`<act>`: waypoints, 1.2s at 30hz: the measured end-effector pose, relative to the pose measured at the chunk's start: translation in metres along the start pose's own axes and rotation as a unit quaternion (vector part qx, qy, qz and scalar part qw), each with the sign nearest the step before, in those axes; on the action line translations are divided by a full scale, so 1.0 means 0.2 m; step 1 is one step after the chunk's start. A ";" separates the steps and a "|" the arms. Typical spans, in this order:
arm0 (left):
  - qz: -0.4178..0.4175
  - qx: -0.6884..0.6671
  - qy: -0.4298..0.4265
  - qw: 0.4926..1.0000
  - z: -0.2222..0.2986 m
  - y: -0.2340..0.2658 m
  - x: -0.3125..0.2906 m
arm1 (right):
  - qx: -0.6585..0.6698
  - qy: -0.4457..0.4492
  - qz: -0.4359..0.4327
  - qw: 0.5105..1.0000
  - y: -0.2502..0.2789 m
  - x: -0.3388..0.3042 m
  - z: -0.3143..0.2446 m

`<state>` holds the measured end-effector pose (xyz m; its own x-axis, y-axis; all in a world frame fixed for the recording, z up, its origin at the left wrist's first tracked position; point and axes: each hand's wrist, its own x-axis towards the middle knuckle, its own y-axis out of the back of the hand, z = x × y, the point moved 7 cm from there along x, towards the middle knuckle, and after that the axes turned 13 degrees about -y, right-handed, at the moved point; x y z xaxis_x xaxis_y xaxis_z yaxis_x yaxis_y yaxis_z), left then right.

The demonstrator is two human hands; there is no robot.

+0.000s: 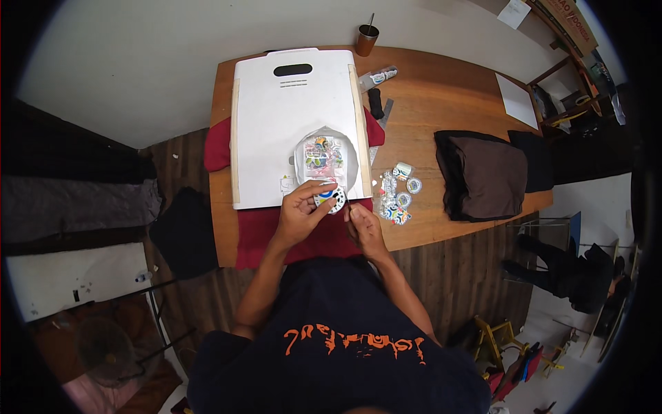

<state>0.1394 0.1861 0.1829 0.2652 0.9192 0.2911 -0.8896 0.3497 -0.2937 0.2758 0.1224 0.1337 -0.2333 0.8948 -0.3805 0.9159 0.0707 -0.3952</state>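
My left hand [301, 215] pinches a small round sticker-like print [338, 204] with blue, green and black shapes on white. Close beside it, my right hand [367, 233] has its fingers closed on a thin dark tool [347, 203], its tip at the print's right edge. Whether it is a blade or tweezers I cannot tell. Both hands are over the near edge of a white board [265, 138] with a handle slot. A round opening with a whitish rim [352, 162] shows a colourful printed piece [323, 155] inside. Red fabric [262, 238] lies under the board.
Several cut prints and clear scraps [394, 200] lie right of the board on the wooden table [448, 103]. Beyond them are folded dark garments [483, 176]. A ruler [386, 114], a black item [375, 103] and a brown cup [367, 40] stand farther back. Another person [586, 276] is at far right.
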 end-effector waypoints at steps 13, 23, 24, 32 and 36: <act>-0.021 0.007 0.011 1.000 0.02 -0.01 0.01 | 0.002 -0.004 0.001 1.000 0.00 -0.01 -0.02; -0.028 0.004 0.019 0.999 0.00 0.00 0.01 | -0.005 0.015 -0.011 1.000 0.00 -0.01 -0.04; -0.028 0.005 0.019 0.999 0.00 0.00 0.01 | -0.005 0.018 -0.011 1.000 -0.01 -0.01 -0.05; -0.027 0.006 0.026 0.999 0.01 0.00 0.02 | -0.013 0.019 -0.005 1.000 -0.01 0.00 -0.04; -0.033 0.004 0.010 0.999 0.00 0.00 0.01 | -0.006 0.016 -0.015 1.000 -0.01 -0.01 -0.04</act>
<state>0.1395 0.1883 0.1840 0.3305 0.8976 0.2917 -0.8727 0.4083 -0.2678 0.2761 0.1247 0.1421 -0.2510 0.9057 -0.3418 0.9122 0.1031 -0.3967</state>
